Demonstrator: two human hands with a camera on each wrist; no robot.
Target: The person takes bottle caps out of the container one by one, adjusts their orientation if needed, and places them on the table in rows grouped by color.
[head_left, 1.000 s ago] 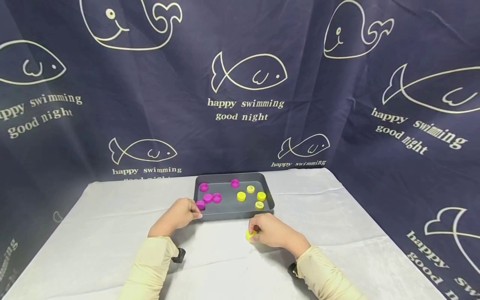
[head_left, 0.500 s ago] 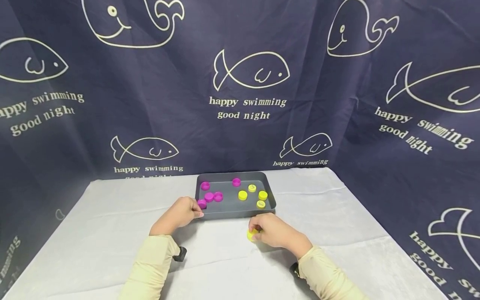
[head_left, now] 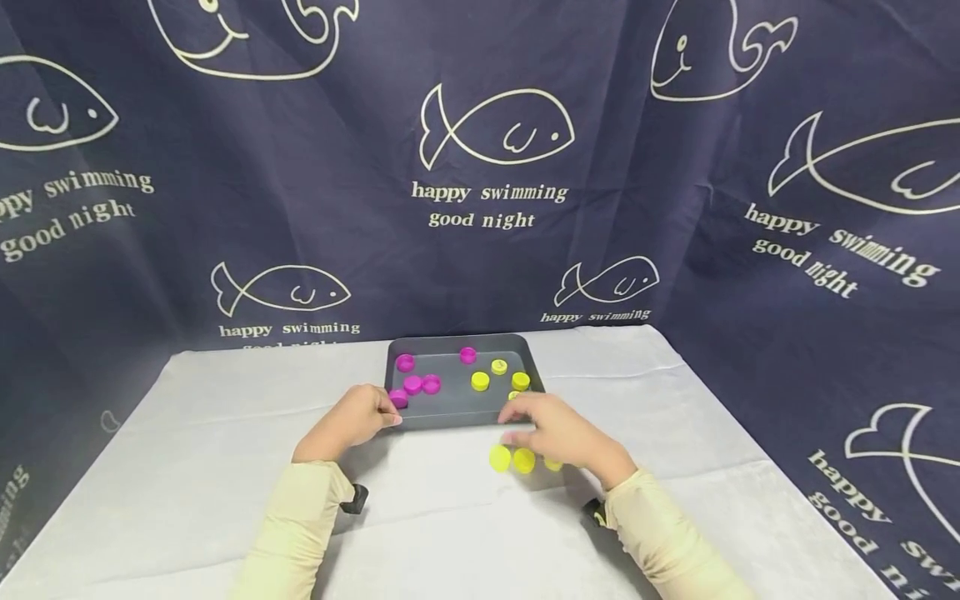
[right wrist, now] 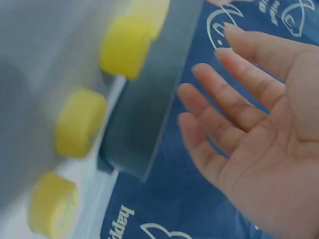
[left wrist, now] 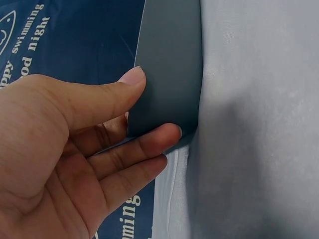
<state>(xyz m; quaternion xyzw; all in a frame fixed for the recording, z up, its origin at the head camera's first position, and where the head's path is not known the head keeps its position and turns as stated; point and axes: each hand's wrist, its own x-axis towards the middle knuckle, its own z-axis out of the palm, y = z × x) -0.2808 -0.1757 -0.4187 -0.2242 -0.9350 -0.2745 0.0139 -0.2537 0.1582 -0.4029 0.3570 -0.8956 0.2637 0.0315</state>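
Observation:
My left hand (head_left: 365,414) grips the dark grey tray (head_left: 450,417) at its near left corner. In the left wrist view, the thumb (left wrist: 132,77) lies over the tray's wall, with fingers bent around the corner. My right hand (head_left: 558,429) hovers by the near right side of the tray, fingers spread and nothing held. Close below it, several yellow bottle caps stand in a row on the cloth, among them a left one (head_left: 499,457) and a middle one (head_left: 524,460). The right wrist view shows these caps (right wrist: 79,123) in front of the tray wall, slightly blurred.
Inside the tray, magenta bottle caps (head_left: 412,385) lie on the left and at the back, yellow ones (head_left: 480,381) on the right. A white cloth (head_left: 435,525) covers the table. Dark blue curtains (head_left: 495,275) printed with fish hang behind and at both sides.
My right hand has let go of a yellow bottle cap and risen toward the tray, its fingers spreading; the row of caps beneath now shows. My left hand stays at the tray's corner.

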